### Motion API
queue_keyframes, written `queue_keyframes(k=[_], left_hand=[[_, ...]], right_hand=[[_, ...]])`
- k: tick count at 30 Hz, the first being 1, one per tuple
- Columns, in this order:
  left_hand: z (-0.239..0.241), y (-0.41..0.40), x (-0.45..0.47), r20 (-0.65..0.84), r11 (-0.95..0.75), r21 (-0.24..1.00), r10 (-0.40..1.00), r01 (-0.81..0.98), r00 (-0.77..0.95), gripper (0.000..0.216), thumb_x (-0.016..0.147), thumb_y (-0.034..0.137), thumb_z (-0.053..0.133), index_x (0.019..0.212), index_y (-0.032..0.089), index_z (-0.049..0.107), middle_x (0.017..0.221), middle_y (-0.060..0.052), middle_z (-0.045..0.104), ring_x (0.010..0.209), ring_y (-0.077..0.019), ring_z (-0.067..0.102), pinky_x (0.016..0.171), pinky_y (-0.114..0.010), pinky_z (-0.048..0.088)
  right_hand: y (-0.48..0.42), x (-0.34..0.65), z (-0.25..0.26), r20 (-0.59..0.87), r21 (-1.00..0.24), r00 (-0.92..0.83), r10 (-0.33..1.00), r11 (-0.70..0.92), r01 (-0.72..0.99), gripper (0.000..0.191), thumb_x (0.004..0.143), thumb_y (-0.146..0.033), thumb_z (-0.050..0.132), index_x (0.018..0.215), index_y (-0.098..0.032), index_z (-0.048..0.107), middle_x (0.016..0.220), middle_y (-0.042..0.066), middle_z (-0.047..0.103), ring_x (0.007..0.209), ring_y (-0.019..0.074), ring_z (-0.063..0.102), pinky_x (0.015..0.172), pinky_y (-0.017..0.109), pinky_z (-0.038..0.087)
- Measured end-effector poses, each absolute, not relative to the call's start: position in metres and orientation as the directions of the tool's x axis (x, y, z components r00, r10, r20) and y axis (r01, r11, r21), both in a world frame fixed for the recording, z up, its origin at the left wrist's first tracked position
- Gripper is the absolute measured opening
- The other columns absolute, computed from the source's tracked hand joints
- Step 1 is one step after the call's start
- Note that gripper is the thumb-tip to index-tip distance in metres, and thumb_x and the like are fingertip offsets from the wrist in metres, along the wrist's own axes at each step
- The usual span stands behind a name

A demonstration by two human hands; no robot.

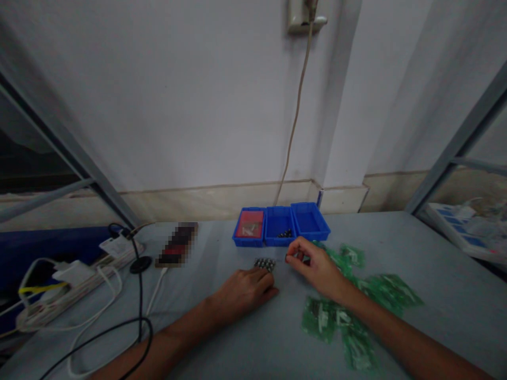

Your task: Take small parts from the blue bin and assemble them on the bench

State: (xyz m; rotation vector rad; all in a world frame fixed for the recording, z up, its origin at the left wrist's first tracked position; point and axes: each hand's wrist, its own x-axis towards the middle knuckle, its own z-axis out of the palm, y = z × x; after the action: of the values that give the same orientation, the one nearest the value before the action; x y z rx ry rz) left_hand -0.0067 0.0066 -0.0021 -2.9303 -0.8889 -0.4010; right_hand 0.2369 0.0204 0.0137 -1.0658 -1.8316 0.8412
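My left hand (246, 289) rests on the grey table, its fingers bent over the near edge of a small block covered with rows of shiny round metal pieces (265, 263). The fingertips press against it, and part of it is hidden under them. Just to the right, my right hand (308, 259) is raised a little, thumb and forefinger pinched together. What sits in the pinch, if anything, is too small to make out. Beyond the hands stand three blue bins. The middle bin (279, 215) has a few small dark metal pieces in it.
The left bin (249, 244) contains a red packet (250, 219); the right bin (311, 219) adjoins the middle one. Green plastic bags (390, 290) lie around my right forearm. At left are a blurred-out phone (178, 245), a power strip (75, 287) and looping cables (139, 301).
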Motion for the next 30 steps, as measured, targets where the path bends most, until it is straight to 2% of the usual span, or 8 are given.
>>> queue_keyframes(k=[2,5,10,15,20,22,26,30], left_hand=[[-0.001,0.006,-0.007,0.278,-0.844,0.041,0.523,0.534,0.806,0.030,0.112,0.037,0.039,0.102,0.017,0.059,0.092,-0.005,0.068,0.078,-0.0162,0.067,0.069,-0.025,0.056],[-0.001,0.005,-0.007,0.290,-0.852,0.049,0.512,0.521,0.809,0.022,0.112,0.032,0.039,0.114,0.018,0.057,0.099,-0.006,0.070,0.083,-0.0174,0.069,0.072,-0.027,0.057],[0.001,0.004,-0.006,0.294,-0.858,0.009,0.493,0.513,0.819,0.018,0.110,0.026,0.040,0.115,0.018,0.056,0.101,-0.007,0.069,0.082,-0.0182,0.067,0.068,-0.027,0.055],[0.007,0.002,-0.006,0.240,-0.863,-0.014,0.487,0.504,0.840,0.017,0.110,0.025,0.041,0.116,0.018,0.056,0.101,-0.006,0.065,0.086,-0.0192,0.065,0.069,-0.027,0.053],[0.011,0.001,-0.007,0.198,-0.876,-0.022,0.469,0.482,0.861,0.021,0.111,0.023,0.040,0.127,0.020,0.054,0.113,-0.007,0.063,0.095,-0.0211,0.064,0.074,-0.029,0.055],[0.010,0.001,-0.008,0.193,-0.877,-0.017,0.468,0.479,0.863,0.023,0.111,0.020,0.039,0.129,0.020,0.052,0.118,-0.008,0.062,0.100,-0.0214,0.064,0.077,-0.029,0.055],[0.009,0.001,-0.008,0.189,-0.875,0.002,0.475,0.483,0.859,0.025,0.110,0.017,0.039,0.130,0.021,0.052,0.123,-0.008,0.061,0.102,-0.0212,0.065,0.080,-0.030,0.056],[0.009,0.001,-0.008,0.200,-0.874,0.012,0.479,0.487,0.855,0.027,0.110,0.014,0.036,0.130,0.021,0.051,0.126,-0.008,0.060,0.101,-0.0201,0.066,0.080,-0.029,0.057]], right_hand=[[0.023,0.238,0.014,0.304,-0.890,-0.247,0.920,0.367,0.271,0.010,0.093,-0.032,0.066,0.093,-0.022,0.063,0.085,0.000,0.062,0.071,0.0158,0.056,0.061,0.026,0.043],[0.025,0.239,0.014,0.232,-0.946,-0.224,0.947,0.273,0.177,0.019,0.089,-0.039,0.073,0.094,-0.023,0.063,0.076,-0.003,0.057,0.056,0.0122,0.048,0.048,0.024,0.037],[0.024,0.238,0.018,0.126,-0.992,-0.260,0.957,0.114,-0.059,0.030,0.085,-0.046,0.079,0.096,-0.023,0.064,0.074,-0.005,0.056,0.047,0.0075,0.042,0.041,0.021,0.031],[0.023,0.237,0.020,0.006,-0.964,-0.253,0.967,-0.062,-0.259,0.037,0.087,-0.054,0.076,0.091,-0.019,0.065,0.078,-0.001,0.061,0.049,0.0058,0.040,0.039,0.018,0.025],[0.027,0.240,0.018,-0.100,-0.887,-0.277,0.956,-0.211,-0.410,0.048,0.086,-0.057,0.076,0.071,-0.018,0.054,0.057,-0.008,0.041,0.042,0.0033,0.025,0.038,0.017,0.018],[0.029,0.241,0.019,-0.109,-0.864,-0.306,0.946,-0.242,-0.442,0.050,0.088,-0.057,0.075,0.067,-0.019,0.050,0.053,-0.010,0.035,0.041,0.0034,0.020,0.038,0.018,0.017],[0.031,0.242,0.020,-0.106,-0.841,-0.297,0.949,-0.245,-0.482,0.050,0.087,-0.055,0.077,0.067,-0.019,0.050,0.053,-0.010,0.034,0.042,0.0037,0.017,0.037,0.018,0.018],[0.029,0.241,0.020,-0.095,-0.869,-0.208,0.973,-0.183,-0.459,0.044,0.083,-0.053,0.082,0.074,-0.017,0.057,0.061,-0.007,0.046,0.042,0.0025,0.023,0.037,0.017,0.019]])
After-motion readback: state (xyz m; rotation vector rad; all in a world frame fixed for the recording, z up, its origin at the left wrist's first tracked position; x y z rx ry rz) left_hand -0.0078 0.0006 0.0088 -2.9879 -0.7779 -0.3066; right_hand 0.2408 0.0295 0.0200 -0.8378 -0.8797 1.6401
